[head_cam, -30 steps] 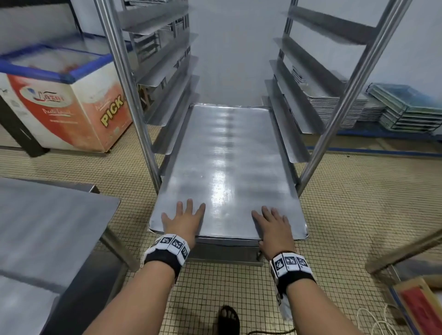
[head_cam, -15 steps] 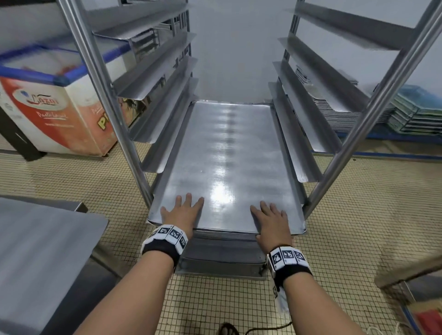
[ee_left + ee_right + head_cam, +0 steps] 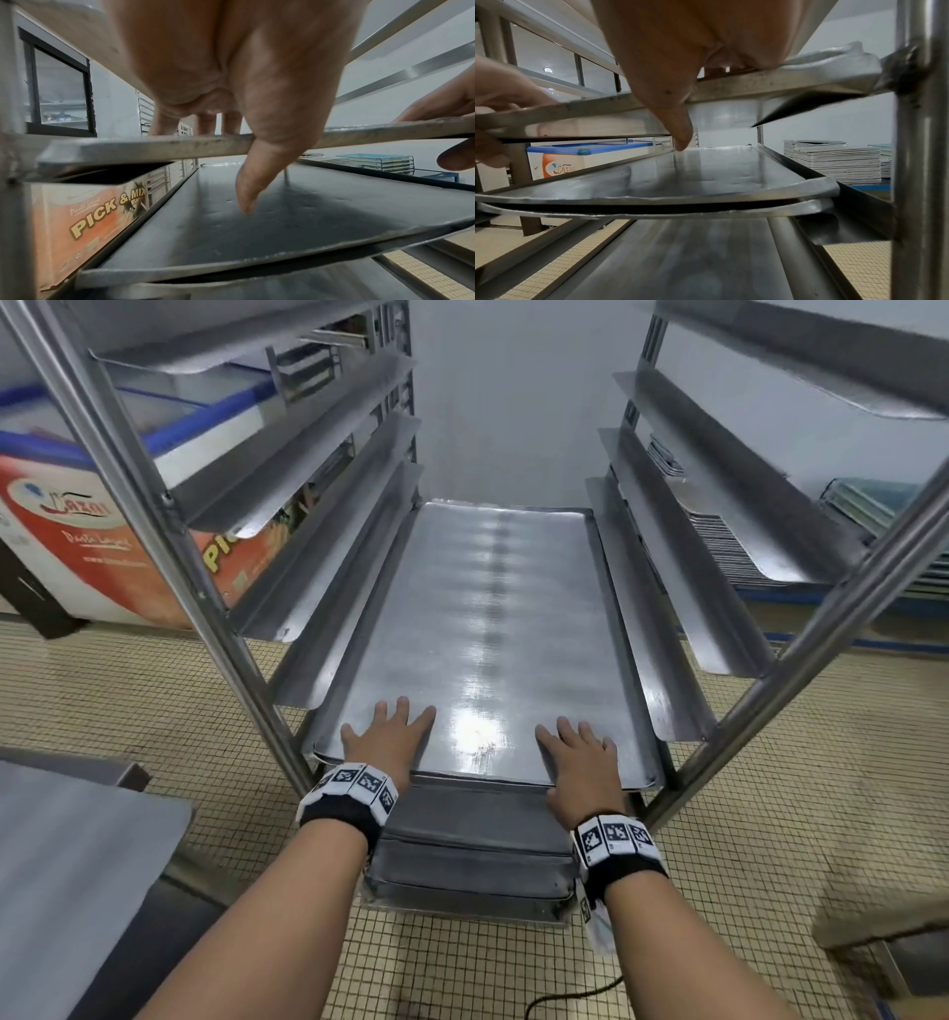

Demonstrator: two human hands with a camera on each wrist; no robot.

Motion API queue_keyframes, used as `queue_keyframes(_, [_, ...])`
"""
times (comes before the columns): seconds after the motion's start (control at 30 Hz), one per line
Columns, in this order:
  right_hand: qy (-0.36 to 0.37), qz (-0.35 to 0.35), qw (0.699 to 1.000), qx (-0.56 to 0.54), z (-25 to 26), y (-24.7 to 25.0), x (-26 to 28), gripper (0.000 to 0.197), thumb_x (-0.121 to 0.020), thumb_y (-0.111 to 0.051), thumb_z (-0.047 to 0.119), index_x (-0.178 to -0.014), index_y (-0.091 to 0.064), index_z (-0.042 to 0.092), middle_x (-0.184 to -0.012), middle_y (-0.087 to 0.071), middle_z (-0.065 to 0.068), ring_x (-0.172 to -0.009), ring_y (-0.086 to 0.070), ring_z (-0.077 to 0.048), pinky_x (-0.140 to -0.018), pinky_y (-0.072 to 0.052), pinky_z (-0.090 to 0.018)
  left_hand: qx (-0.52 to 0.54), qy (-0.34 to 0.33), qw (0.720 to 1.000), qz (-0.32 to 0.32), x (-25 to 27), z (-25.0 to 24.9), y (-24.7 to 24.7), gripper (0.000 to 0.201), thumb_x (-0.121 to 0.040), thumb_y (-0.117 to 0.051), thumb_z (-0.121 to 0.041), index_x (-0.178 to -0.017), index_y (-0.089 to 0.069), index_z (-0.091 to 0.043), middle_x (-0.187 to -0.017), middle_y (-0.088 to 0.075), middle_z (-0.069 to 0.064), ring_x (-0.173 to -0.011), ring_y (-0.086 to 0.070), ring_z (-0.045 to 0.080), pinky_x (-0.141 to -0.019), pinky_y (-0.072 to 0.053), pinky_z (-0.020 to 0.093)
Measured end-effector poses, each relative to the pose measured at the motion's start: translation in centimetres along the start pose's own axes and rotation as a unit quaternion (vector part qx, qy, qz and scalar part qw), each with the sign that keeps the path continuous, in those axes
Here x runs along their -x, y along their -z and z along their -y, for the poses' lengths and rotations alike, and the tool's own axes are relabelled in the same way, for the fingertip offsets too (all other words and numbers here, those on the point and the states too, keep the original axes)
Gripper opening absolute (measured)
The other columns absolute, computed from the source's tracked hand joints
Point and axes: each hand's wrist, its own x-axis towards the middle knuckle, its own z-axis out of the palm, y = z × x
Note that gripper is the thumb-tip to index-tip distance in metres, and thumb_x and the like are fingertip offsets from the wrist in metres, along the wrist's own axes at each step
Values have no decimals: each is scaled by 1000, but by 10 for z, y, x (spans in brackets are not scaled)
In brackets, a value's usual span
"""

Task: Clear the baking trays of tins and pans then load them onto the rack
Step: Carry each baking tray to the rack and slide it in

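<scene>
A bare steel baking tray lies on a pair of the rack's side rails, almost fully in. My left hand and right hand lie flat on its near end, fingers straight on top. In the left wrist view the thumb of my left hand hangs below the tray's front edge. The right wrist view shows the same for my right hand at the tray's edge. More trays sit on lower rails.
Empty rails run up both sides of the rack. A steel table stands near left and a chest freezer far left. Stacked trays rest behind the rack on the right. A cable lies on the tiled floor.
The tray has slid deeper into the rack, both hands following it forward. Its near end, once well out in front of the posts, now sits between them.
</scene>
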Motion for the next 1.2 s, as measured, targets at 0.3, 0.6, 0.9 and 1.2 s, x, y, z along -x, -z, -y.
queue_keyframes(0.3, [0,12,1000,23,-2,0,-23,80,-84,-67,15,-150,-25,31,-160,-21,-2,-148,-15,-31,-119,-16,-52,27,16,999,-20,-24,-1,-5,113,-78,-61,15,-155,-4,-45,-168,6,0,-156,4,31,-113,-12,71])
queue_keyframes(0.6, [-52,3,997,58,13,-12,4,84,-90,-55,11,-157,-7,29,-165,-5,-9,-152,-3,-32,-121,-3,-54,-24,-8,997,-71,26,9,-29,102,-91,-71,-23,-161,3,-26,-170,5,9,-157,1,32,-126,-7,53])
queue_keyframes(0.9, [-36,43,998,4,69,13,82,67,-91,-60,28,-151,-30,30,-160,-25,-4,-148,-21,-30,-118,-23,-50,55,12,997,-54,131,35,-47,59,-90,-63,-30,-145,-45,-20,-165,-23,7,-153,-20,28,-124,-19,49])
queue_keyframes(1.2, [167,87,982,-34,236,12,149,31,-92,-56,42,-118,-63,26,-118,-67,-2,-111,-63,-25,-92,-49,-35,172,209,962,-45,290,155,-95,60,-82,-61,-31,-141,-51,-27,-141,-59,4,-128,-56,26,-108,-45,43])
